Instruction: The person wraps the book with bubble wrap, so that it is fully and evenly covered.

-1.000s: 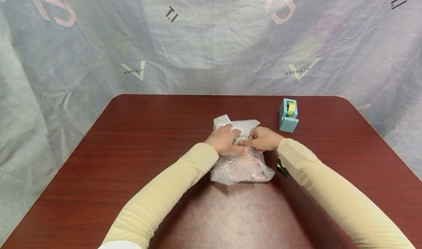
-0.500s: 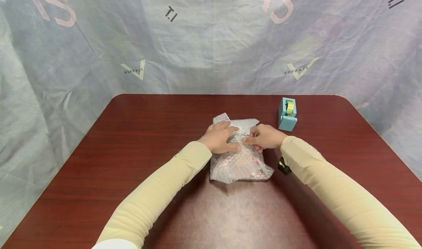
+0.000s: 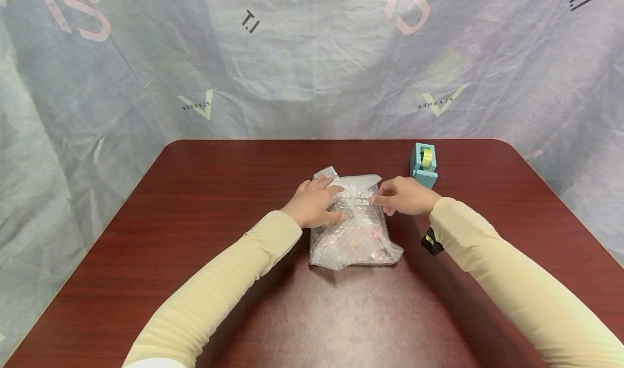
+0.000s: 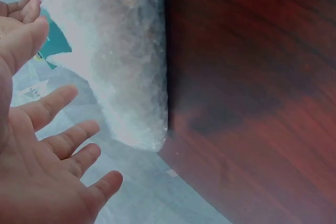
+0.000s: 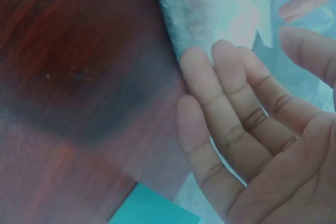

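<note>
A flat package in bubble wrap (image 3: 348, 240) lies on the table in the head view, its loose lower edge flaring out. What looks like a small strip of clear tape (image 3: 361, 201) shows across its upper middle. My left hand (image 3: 312, 201) is over the package's left side, fingers spread; the left wrist view shows the fingers (image 4: 58, 145) splayed beside the wrap. At the package's right edge is my right hand (image 3: 408, 195), its thumb tip close to the wrap. In the right wrist view its fingers (image 5: 231, 114) are slightly bent, thumb apart, with nothing held.
A teal tape dispenser (image 3: 423, 166) with a yellowish roll stands behind my right hand, its front partly covered. A dark wrist device (image 3: 431, 241) hangs under the right sleeve. The reddish-brown table (image 3: 205, 184) ends at a printed grey cloth backdrop (image 3: 292, 75).
My right hand has moved right from the package's middle to its edge, its thumb now apart from the fingers. My left hand has shifted left. The package stays in place.
</note>
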A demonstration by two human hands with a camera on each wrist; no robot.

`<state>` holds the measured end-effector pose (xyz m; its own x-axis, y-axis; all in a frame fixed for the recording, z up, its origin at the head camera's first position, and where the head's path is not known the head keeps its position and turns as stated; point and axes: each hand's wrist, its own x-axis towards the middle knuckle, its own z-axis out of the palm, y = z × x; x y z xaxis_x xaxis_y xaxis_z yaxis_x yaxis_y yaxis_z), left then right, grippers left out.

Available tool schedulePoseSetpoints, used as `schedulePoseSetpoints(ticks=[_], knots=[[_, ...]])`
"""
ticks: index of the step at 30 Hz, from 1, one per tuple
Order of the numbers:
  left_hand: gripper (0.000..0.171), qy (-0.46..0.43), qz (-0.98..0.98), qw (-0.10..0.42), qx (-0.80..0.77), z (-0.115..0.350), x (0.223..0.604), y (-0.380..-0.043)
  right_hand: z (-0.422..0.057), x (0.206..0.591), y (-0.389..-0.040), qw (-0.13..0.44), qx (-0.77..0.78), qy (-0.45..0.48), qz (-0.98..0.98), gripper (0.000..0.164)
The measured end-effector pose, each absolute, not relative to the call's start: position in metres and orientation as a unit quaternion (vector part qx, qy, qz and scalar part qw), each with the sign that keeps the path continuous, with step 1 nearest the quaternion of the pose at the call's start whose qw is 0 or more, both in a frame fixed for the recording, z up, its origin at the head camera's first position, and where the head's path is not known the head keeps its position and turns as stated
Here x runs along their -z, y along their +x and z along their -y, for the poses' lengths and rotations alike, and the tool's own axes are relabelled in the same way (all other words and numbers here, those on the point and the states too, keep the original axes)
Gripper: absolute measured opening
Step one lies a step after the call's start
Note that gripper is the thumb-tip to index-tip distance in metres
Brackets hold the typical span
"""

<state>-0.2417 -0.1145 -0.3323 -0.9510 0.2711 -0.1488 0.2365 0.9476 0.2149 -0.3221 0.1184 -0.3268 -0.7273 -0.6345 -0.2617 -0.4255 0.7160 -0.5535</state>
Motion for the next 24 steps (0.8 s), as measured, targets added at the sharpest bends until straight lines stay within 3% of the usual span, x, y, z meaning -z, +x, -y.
schedulePoseSetpoints(ticks=[24], knots=[[0.066, 0.089, -0.986, 0.043, -0.134, 0.125, 0.322, -0.236, -0.132, 0.312, -0.305, 0.086, 0.252, -0.283, -0.922, 0.039]])
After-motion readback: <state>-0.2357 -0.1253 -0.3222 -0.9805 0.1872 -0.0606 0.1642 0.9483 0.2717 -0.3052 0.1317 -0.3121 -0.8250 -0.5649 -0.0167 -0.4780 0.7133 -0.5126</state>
